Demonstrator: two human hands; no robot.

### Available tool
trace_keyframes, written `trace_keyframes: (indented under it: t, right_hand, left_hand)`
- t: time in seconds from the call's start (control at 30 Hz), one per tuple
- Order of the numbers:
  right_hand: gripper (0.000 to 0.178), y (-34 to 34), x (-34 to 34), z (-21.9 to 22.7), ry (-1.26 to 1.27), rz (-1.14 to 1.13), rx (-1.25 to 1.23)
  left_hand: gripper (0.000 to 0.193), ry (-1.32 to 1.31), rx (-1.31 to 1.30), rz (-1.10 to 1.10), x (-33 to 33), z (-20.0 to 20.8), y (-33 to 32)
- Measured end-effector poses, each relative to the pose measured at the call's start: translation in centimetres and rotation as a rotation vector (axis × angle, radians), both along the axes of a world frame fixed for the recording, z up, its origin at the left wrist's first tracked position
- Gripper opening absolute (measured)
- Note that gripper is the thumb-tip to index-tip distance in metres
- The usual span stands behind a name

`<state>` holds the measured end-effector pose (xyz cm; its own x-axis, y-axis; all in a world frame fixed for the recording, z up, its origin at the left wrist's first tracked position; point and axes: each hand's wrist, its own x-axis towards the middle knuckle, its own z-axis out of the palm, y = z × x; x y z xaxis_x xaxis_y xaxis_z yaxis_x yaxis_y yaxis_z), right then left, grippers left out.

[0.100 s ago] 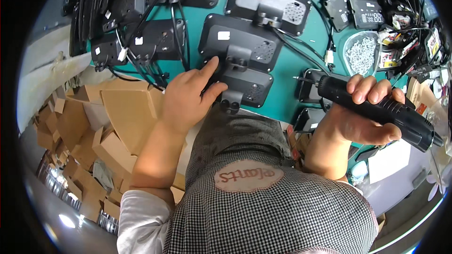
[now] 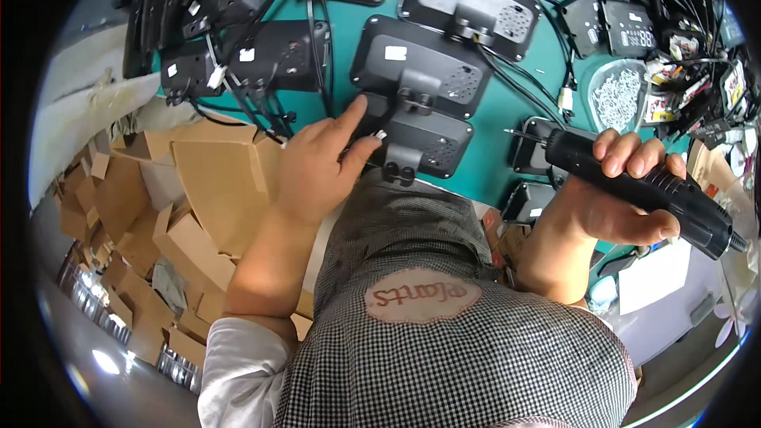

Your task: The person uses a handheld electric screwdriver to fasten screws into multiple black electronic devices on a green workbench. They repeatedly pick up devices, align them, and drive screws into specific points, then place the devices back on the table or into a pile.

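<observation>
My left hand [image 2: 321, 166] is at the left end of the nearest black display unit [image 2: 434, 147], which lies back up. Its forefinger and thumb are apart, with the unit's dark left end between them. A small white tip [image 2: 381, 135] shows at the thumb. Touching this unit on its far side is a larger black display unit [image 2: 416, 63] with a hinged bracket and a white label. In my right hand [image 2: 614, 190] is a black electric screwdriver [image 2: 610, 166], fingers wrapped round its body. Its thin bit [image 2: 523, 135] points left, above the table.
More black units with cables [image 2: 273, 55] lie at the left and far side. A clear tray of screws [image 2: 617, 95] stands at the right, near small display units [image 2: 628, 25] and tangled black cables. Cardboard boxes [image 2: 214, 182] are below the green table's [image 2: 468, 178] left side.
The table and the units on it appear slightly further right in the picture. A small white tip now shows at my left thumb. Both hands keep nearly the same pose.
</observation>
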<state>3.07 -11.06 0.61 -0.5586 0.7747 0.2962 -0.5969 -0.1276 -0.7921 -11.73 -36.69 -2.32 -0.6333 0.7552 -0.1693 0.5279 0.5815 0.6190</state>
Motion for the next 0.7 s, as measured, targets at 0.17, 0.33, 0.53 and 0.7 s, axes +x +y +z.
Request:
trace_keyframes:
  t: [0.17,0.33,0.53,0.7]
  right_hand:
    - [0.063,-0.7,-0.3,0.2,0.016,0.043,-0.001]
    - [0.062,-1.1,-0.6,0.5,0.018,0.061,0.012]
    - [0.062,-0.6,0.1,0.8,0.013,0.064,0.038]
    - [0.061,-0.1,1.2,0.7,0.009,0.022,0.029]
  left_hand:
    - [0.053,-0.001,0.009,0.017,0.4,-0.5,-1.2]
    - [0.056,0.013,0.010,0.013,-0.7,-0.6,1.4]
    - [0.043,-0.005,0.078,-0.049,-0.9,-2.6,4.1]
    - [0.036,-0.085,0.026,-0.117,-0.5,-2.3,4.5]
